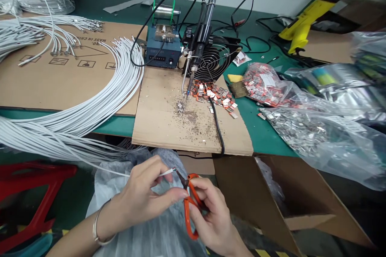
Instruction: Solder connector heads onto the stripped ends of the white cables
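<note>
My left hand (144, 192) grips a white cable (165, 173) close to its stripped end, its thumb reaching toward the scissors. Orange-handled scissors (189, 200) are in my right hand (212, 217), with fingers and thumb around the loops. The dark blades lie at the bare tip of the cable. From my left hand the cable trails left toward a thick bundle of white cables (99, 116) hanging over the table edge. Both hands are above my lap, in front of the bench.
A soldering iron (197, 48) stands tip down over a cardboard sheet (163, 128) with solder debris and small orange-and-metal connectors (223, 98). Behind are a blue solder feeder (161, 54) and a black fan (214, 62). Bagged metal parts (295, 128) lie right, above an open carton (289, 192); a red stool (36, 200) is left.
</note>
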Demonstrator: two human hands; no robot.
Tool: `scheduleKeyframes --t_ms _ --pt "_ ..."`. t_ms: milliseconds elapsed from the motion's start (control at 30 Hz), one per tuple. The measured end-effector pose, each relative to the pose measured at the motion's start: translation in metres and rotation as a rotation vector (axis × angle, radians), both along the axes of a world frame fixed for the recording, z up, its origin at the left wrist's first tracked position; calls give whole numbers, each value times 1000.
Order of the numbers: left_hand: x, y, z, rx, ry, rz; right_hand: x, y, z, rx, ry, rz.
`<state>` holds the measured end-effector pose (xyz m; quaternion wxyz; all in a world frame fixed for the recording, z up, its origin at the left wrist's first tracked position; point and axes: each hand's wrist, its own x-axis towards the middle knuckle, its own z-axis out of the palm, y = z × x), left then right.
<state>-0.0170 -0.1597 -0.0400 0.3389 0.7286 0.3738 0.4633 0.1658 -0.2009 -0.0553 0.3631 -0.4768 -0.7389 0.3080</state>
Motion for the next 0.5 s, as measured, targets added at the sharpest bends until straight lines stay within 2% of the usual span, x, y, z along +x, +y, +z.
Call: scheduleKeyframes --t_ms 100,233,367,500 --pt "4 2 -1 11 -22 18 -6 -4 -8 -77 36 -59" --pt "10 2 -10 -146 -149 0 -16 -9 -14 -136 199 -110" --pt "12 1 -16 -355 -257 -31 -22 -5 -8 -175 351 -274" --pt "4 5 -10 -538 -390 -125 -10 9 3 -168 474 -450"
